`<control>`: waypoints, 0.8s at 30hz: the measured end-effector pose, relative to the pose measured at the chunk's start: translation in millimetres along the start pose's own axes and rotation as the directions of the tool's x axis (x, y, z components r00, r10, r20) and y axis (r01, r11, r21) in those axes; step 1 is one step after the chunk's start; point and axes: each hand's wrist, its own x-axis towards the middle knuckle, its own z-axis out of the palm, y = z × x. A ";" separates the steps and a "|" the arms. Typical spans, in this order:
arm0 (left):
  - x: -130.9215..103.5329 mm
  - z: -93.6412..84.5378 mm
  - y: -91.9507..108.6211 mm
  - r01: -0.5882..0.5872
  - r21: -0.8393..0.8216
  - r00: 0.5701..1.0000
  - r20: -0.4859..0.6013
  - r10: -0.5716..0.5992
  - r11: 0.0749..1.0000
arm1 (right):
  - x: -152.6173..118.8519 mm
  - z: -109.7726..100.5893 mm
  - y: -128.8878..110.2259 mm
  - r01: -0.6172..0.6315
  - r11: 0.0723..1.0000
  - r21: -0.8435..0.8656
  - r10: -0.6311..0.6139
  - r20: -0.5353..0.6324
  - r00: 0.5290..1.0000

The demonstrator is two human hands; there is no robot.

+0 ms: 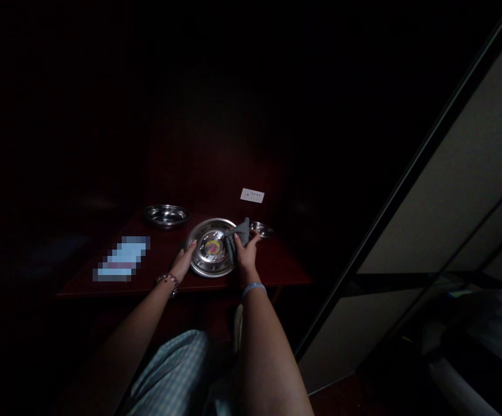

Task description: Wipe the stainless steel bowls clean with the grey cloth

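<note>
A shiny metal dish [203, 263] with a round yellow and red sticker at its centre is tilted up above the front of the dark red table [86, 287]. My left hand [184, 261] grips its left rim, thumb on the inner side. In my right hand [246, 252] is a grey cloth [241, 229], pressed on the dish's right rim; the fingertips behind the cloth are partly hidden. A second metal dish [167, 216] lies at the back left of the table, and another [261, 229] at the right, partly behind my right hand.
A blurred-out bright rectangle [123, 258] lies on the table's left part. On the dark back wall is a white socket plate [252, 196]. A pale panel [446, 190] with a dark slanted edge stands at the right. My knees show below the table.
</note>
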 end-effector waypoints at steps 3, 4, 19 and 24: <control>-3.4 1.5 4.5 0.036 0.036 0.999 -0.009 -0.036 0.999 | -0.2 4.5 1.0 0.061 0.993 -0.102 -0.061 -0.005 0.998; -4.1 1.7 5.8 0.036 0.053 0.999 -0.017 -0.035 0.998 | -0.8 7.5 0.0 0.056 0.984 -0.170 -0.055 0.007 0.998; -6.1 1.3 12.7 -0.024 0.243 0.998 -0.058 0.039 0.970 | -25.2 106.7 -12.2 -0.315 0.890 -0.331 0.128 -0.480 0.868; -5.1 0.9 11.6 -0.026 0.162 0.998 -0.058 0.036 0.986 | -28.1 105.6 -26.3 -0.347 0.879 -0.327 0.154 -0.493 0.856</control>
